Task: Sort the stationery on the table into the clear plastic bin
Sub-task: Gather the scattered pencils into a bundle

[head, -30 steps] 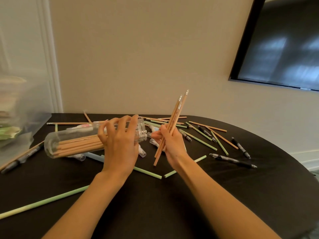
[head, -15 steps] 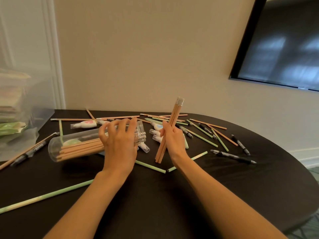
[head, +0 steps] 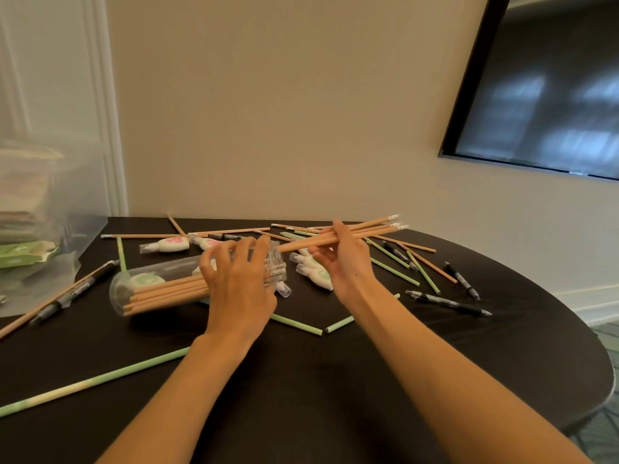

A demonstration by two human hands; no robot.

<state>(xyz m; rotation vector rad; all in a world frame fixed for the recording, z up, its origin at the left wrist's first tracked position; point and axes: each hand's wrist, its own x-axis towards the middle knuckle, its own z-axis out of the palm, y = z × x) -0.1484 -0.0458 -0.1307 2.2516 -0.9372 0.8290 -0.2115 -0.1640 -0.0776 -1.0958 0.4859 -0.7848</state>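
Left hand point(head: 238, 291): fingers curled over a clear round tube point(head: 157, 282) lying sideways, smooth wooden pencils inside. Right hand point(head: 346, 264): fingers grip a tan pencil bundle point(head: 378, 227) (eraser ends right) above the dark matte surface point(head: 318, 396). Clear plastic bin point(head: 50, 202) far left. Green straws point(head: 294, 324), black pens point(head: 449, 302) and white correction tapes point(head: 316, 272) scattered around.

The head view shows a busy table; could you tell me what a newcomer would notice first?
At centre, the right hand holds a bundle of pencils nearly level above the dark table, one end near the mouth of the clear tube. The left hand grips that tube, which lies on its side with more pencils inside. Around them lie scattered pens, green straws and correction tapes.
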